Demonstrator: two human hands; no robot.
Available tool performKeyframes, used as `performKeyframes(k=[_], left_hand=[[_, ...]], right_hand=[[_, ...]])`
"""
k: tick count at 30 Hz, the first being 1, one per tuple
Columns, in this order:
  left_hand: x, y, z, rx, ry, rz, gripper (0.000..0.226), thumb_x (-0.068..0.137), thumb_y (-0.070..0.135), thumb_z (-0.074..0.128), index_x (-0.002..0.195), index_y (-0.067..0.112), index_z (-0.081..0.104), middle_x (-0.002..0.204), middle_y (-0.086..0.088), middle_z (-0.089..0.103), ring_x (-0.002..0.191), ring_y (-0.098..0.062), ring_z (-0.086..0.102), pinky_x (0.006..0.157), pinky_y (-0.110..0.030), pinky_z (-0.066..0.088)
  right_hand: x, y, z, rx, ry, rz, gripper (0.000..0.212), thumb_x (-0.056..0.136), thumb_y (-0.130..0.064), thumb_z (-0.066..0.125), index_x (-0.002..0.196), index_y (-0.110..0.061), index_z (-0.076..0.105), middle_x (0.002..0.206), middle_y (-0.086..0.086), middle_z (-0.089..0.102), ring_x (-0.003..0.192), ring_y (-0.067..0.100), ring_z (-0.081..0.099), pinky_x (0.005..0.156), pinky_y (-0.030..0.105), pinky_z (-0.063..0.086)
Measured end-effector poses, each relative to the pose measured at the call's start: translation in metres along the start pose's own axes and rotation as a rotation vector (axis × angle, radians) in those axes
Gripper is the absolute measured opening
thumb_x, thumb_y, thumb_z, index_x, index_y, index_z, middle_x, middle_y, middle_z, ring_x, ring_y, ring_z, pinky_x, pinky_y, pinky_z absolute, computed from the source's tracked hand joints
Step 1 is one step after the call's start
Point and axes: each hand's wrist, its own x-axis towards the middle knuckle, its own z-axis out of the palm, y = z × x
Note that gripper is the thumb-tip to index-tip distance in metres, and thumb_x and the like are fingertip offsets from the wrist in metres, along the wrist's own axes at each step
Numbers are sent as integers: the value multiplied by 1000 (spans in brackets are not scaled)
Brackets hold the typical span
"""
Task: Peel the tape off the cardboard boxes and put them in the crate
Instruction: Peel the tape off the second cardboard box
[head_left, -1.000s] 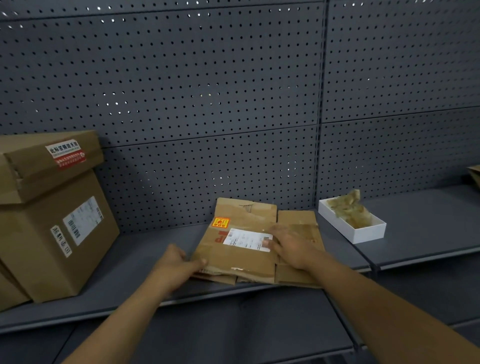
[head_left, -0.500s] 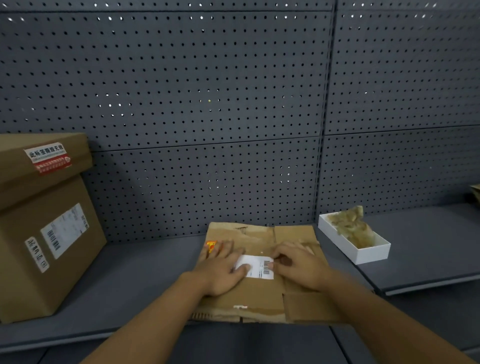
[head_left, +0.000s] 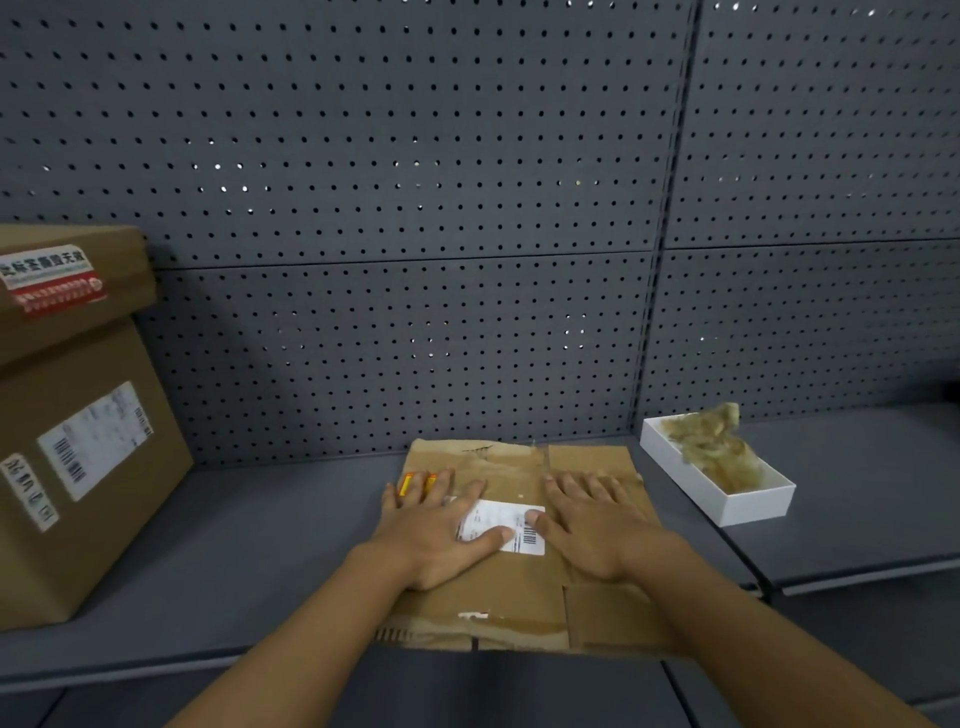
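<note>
Nearest me, at six o'clock, the flattened brown cardboard box (head_left: 519, 545) lay on the dark grey metal shelf (head_left: 249, 566), its front edge just over the shelf lip. Half a second before, my right fingers were bunched at the edge of the white barcode shipping label (head_left: 504, 525), and before that my left hand was off the box's left corner. Now both had come down flat. My left hand (head_left: 441, 525) pressed the box at about eleven o'clock of its middle, fingers straight and spread, thumb lying across the label, fingertips over the small orange and yellow sticker (head_left: 415, 483). My right hand (head_left: 592, 525) pressed beside it at one o'clock, fingers likewise straight, thumb touching the label's right end. Neither grip clamped anything; both were apart and flat. I judged this as pinning the box still before picking at tape, so no peeling had begun.

Farther off at two o'clock sat the shallow white rectangular tray (head_left: 753, 504), holding crumpled yellowish tape scraps (head_left: 717, 447). At nine o'clock stood the large upright brown carton with labels (head_left: 78, 441). Behind everything rose the grey perforated back panel (head_left: 415, 208). I saw no crate.
</note>
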Motion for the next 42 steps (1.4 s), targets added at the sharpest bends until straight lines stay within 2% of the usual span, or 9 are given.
performKeyframes(k=[4, 7, 12, 19, 25, 30, 33, 37, 42], left_hand=[[-4, 2, 1, -45, 107, -4, 88, 86, 92, 14, 162, 50, 6, 175, 5, -1, 160, -27, -7, 126, -58, -5], [-9, 1, 3, -87, 262, -30, 64, 102, 65, 26, 162, 42, 26, 172, 8, 18, 158, -17, 10, 127, -51, 12], [-20, 1, 1, -10, 372, -197, 50, 105, 49, 31, 149, 35, 49, 152, -4, 45, 137, -27, 42, 110, -43, 38], [-22, -3, 1, -3, 293, -356, 59, 105, 62, 19, 151, 33, 41, 135, -12, 34, 123, -31, 39, 102, -45, 44], [-20, -3, 1, -119, 262, -465, 122, 80, 97, 23, 165, 11, 3, 155, -22, 32, 139, -39, 41, 108, -47, 43], [-23, -6, -2, -278, 369, -493, 115, 67, 104, 39, 134, 11, 47, 132, -12, 58, 120, -31, 61, 93, -43, 53], [-28, -10, -9, -397, 406, -440, 103, 63, 106, 41, 114, 17, 46, 115, -4, 64, 104, -27, 67, 79, -38, 52], [-35, -9, -13, -542, 468, -360, 93, 67, 102, 43, 108, 18, 39, 101, 2, 65, 92, -23, 66, 79, -40, 53], [-40, 3, -23, -696, 475, -283, 80, 73, 91, 55, 105, 20, 42, 98, 4, 64, 85, -15, 63, 73, -39, 53]], right_hand=[[-3, -4, 11, 66, 97, 24, 79, 101, -70, 6, 166, -26, 0, 174, -2, -5, 160, 25, -11, 127, 50, -10], [-10, -5, 18, 74, 292, 15, 71, 104, -66, 18, 161, -25, 30, 170, -2, 25, 158, 24, 16, 129, 48, 4], [-20, -1, 17, 193, 532, 98, 34, 100, -37, 45, 109, -18, 71, 118, -1, 63, 118, 24, 55, 104, 38, 44], [-45, 9, 6, 181, 478, 395, 41, 100, -42, 48, 129, -14, 57, 133, 7, 54, 127, 29, 46, 109, 43, 36], [-52, 14, 4, 301, 401, 510, 81, 92, -73, 53, 146, -13, 41, 148, 14, 45, 140, 35, 36, 115, 46, 32], [-45, 33, 7, 631, 368, 518, 102, 52, -96, 65, 117, -17, 67, 118, 10, 68, 120, 33, 58, 101, 43, 48], [-41, 53, 14, 960, 433, 373, 82, 51, -80, 85, 100, -16, 74, 92, -1, 78, 90, 23, 75, 80, 44, 63], [-80, 33, -9, 1156, 544, 219, 56, 90, -36, 80, 123, -12, 43, 110, -6, 62, 99, 11, 66, 70, 21, 52], [-100, 47, -13, 1323, 624, 201, 48, 90, -36, 79, 125, -18, 51, 114, 1, 70, 97, 16, 72, 72, 28, 57]])
